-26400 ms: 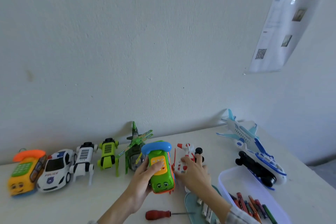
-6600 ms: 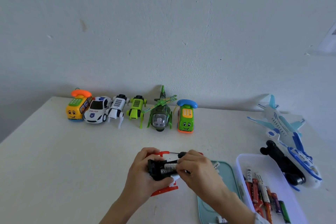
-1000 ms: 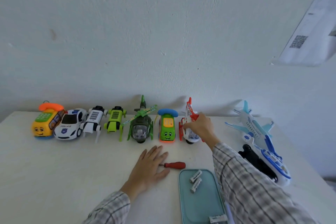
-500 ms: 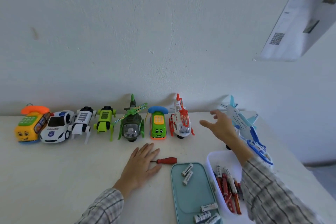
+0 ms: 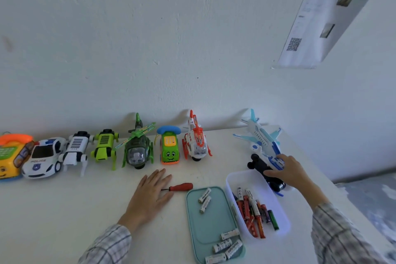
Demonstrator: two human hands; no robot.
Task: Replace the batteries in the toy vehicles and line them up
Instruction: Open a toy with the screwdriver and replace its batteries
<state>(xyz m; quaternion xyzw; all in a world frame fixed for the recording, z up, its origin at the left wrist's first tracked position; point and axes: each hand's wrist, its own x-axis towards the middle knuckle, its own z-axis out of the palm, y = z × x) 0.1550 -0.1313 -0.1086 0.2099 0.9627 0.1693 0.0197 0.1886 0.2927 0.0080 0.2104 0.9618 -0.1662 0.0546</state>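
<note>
Several toys stand in a row along the wall, from an orange phone car (image 5: 12, 156) at the left to a red-and-white helicopter (image 5: 196, 144) at the right. My right hand (image 5: 288, 170) grips a white-and-blue plane toy (image 5: 273, 162) that lies on its side with its black underside showing. Behind it stands a second white-and-blue plane (image 5: 258, 133). My left hand (image 5: 153, 191) rests flat on the table, fingers over the shaft of a red-handled screwdriver (image 5: 181, 187). A teal tray (image 5: 212, 221) holds white batteries (image 5: 204, 199).
A clear tub (image 5: 230, 180) with several coloured batteries (image 5: 254, 210) sits right of the tray, just in front of the gripped plane. The table's right edge runs close behind my right arm. A printed sheet (image 5: 325, 19) hangs on the wall above.
My right hand left the red-and-white helicopter in the row, swung right and came down onto the plane toy lying by the tub. My left hand stayed on the screwdriver.
</note>
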